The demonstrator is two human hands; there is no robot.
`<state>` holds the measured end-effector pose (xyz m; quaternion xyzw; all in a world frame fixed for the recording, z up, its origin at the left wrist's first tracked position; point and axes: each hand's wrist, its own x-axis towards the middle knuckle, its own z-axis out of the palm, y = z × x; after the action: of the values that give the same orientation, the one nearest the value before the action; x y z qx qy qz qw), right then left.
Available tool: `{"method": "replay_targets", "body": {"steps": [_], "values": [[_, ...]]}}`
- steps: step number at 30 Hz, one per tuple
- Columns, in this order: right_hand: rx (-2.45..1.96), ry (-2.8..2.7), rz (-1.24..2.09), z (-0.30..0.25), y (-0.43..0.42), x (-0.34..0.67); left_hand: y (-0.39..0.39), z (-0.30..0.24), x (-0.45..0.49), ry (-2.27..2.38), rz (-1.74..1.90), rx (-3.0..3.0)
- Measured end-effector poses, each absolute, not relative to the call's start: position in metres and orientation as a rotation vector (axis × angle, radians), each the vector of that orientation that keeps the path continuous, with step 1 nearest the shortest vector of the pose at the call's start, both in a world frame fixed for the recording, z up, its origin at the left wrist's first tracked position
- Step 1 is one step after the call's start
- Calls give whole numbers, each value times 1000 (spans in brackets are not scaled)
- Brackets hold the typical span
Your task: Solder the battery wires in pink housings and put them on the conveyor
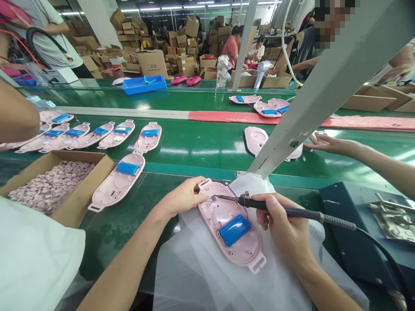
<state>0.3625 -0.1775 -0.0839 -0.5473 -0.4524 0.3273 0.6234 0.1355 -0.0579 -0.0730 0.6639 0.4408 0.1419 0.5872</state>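
A pink oval shell (241, 252) with a blue battery (234, 230) inside lies on a white plastic sheet (201, 268) in front of me. My left hand (183, 198) is closed on the shell's upper left edge, pinching it. My right hand (287, 226) is wrapped round a black soldering iron (292, 211). The iron's tip rests inside the top of the shell, near thin red wires.
A further pink shell (118, 181) lies to the left beside a cardboard box of small pink parts (52, 185). Several more shells (81, 134) line the green belt (201, 147). Another person's hand (324, 141) reaches in at right. A dark metal stand (353, 224) sits by my right wrist.
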Motion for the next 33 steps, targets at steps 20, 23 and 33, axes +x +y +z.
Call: {"method": "replay_targets", "body": {"steps": [20,23,33], "values": [[-972,-814,939,-90,-179,370,-10,-64,70,1450,964,1590],[-888,-733,1046,-93,-179,369,17,-58,74,1555,1137,1676],[-803,-695,1147,-109,-165,374,35,-85,184,1594,1103,2314]]}}
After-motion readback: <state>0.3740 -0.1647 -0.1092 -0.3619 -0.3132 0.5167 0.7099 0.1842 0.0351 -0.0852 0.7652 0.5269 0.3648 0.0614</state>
